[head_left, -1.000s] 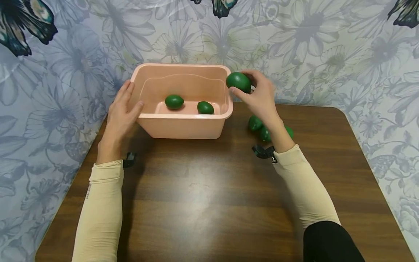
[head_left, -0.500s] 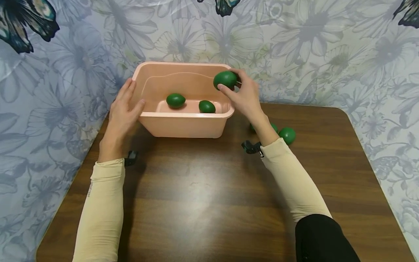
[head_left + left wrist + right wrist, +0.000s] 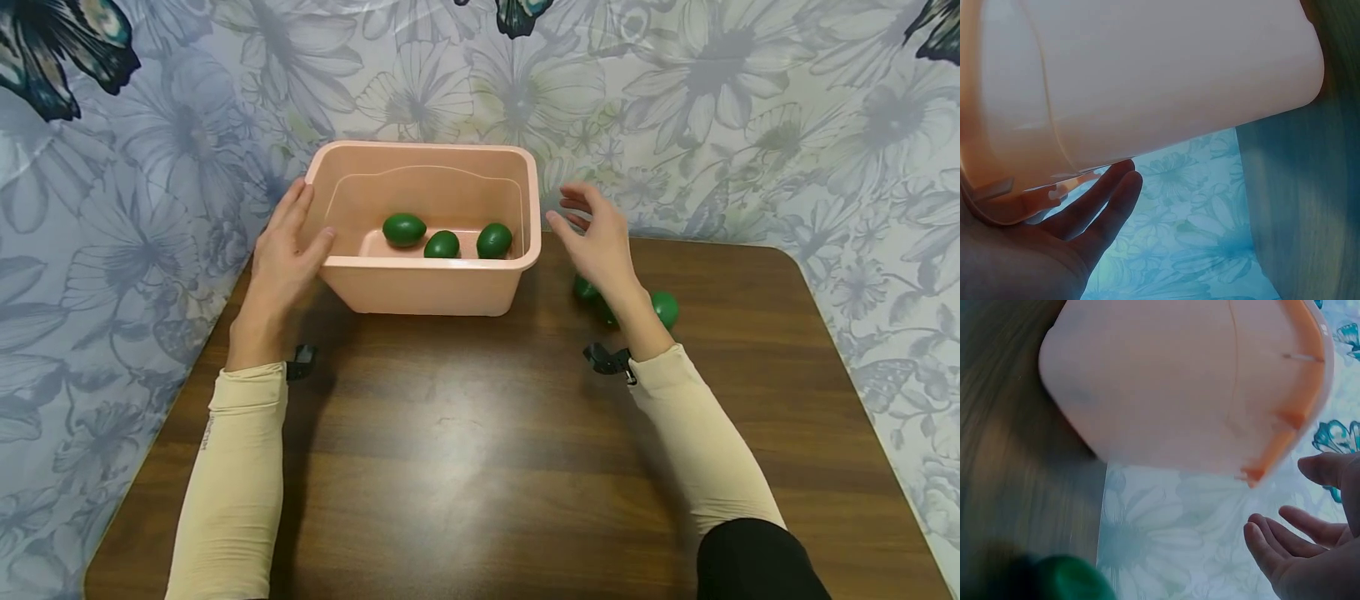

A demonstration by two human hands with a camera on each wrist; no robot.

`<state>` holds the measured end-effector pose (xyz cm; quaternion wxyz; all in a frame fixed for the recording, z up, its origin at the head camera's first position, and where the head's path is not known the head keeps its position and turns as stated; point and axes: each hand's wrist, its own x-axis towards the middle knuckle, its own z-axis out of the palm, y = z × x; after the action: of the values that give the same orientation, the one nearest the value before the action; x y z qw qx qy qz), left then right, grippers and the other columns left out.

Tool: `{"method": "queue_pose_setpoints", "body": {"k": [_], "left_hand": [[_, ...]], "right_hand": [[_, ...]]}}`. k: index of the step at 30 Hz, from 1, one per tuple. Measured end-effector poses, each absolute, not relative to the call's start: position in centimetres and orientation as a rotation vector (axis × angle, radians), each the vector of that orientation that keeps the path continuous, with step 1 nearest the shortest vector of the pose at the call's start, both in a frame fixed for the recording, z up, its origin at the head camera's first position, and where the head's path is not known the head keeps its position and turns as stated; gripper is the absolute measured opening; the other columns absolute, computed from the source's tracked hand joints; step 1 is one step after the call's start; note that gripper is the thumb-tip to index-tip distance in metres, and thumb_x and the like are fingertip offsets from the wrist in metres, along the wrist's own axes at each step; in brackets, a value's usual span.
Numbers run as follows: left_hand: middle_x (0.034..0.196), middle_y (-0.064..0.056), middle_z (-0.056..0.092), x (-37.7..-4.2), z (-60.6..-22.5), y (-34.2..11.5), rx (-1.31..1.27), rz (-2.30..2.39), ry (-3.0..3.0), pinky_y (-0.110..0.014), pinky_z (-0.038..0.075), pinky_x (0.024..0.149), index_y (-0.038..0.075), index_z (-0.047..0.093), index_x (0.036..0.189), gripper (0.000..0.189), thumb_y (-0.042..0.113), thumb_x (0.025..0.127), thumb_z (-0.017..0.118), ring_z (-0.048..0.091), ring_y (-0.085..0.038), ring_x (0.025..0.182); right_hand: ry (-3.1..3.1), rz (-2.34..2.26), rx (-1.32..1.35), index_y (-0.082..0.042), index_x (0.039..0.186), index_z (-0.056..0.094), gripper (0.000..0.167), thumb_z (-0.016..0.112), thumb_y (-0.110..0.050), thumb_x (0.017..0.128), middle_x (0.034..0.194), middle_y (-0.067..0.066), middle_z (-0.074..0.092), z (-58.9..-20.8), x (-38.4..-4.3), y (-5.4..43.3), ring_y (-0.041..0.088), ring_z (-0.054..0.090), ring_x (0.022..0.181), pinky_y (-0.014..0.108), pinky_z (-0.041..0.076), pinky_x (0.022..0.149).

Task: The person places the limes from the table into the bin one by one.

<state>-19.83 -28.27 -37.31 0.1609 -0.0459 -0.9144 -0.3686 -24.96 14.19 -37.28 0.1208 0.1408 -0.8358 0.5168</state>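
A peach plastic bin (image 3: 420, 287) stands at the far side of the table with three glossy green, lime-shaped fruits (image 3: 494, 241) in it. My left hand (image 3: 281, 258) rests against the bin's left end, its fingers extended along the side and its thumb by the front rim. In the left wrist view, two fingers (image 3: 1116, 206) lie straight beside the bin wall. My right hand (image 3: 600, 242) holds nothing and hovers right of the bin, fingers loosely bent and apart. Under the right forearm, more green fruits (image 3: 664, 309) lie on the table, partly hidden by the wrist.
The brown wooden table (image 3: 450, 450) meets a flower-patterned wall covering (image 3: 720, 108) just behind the bin. A green fruit (image 3: 1075, 581) shows blurred at the bottom of the right wrist view. Small black mounts (image 3: 607, 358) sit on both wrists.
My right hand brought a green fruit over the bin's right side, let it go inside, and drew back to the right. The bin now has three fruits instead of two. My left hand stayed put.
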Motion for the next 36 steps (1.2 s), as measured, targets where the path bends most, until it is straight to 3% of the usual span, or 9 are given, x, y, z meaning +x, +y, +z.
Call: {"method": "queue_pose_setpoints", "body": {"k": [10, 36], "left_hand": [[0.175, -0.003, 0.027, -19.8, -37.1, -28.3, -0.145, -1.053, -2.614, -0.055, 0.021, 0.130, 0.013, 0.034, 0.166, 0.072, 0.033, 0.101, 0.058, 0.024, -0.029, 0.162], [0.175, 0.000, 0.027, -19.8, -37.2, -28.1, -0.139, -1.073, -2.611, -0.051, 0.020, 0.130, 0.012, 0.035, 0.165, 0.072, 0.033, 0.101, 0.058, 0.024, -0.026, 0.162]], "right_hand": [[-2.537, 1.411, 0.389, -0.007, 0.138, 0.064, 0.042, 0.072, -0.025, 0.101, 0.140, 0.010, 0.068, -38.3, -22.8, 18.1, 0.029, 0.066, 0.130, 0.042, 0.052, 0.110], [-2.737, 1.288, 0.217, -0.004, 0.145, 0.059, 0.047, 0.068, -0.024, 0.103, 0.147, 0.021, 0.061, -41.0, -19.7, 28.4, 0.036, 0.057, 0.138, 0.054, 0.048, 0.112]]}}
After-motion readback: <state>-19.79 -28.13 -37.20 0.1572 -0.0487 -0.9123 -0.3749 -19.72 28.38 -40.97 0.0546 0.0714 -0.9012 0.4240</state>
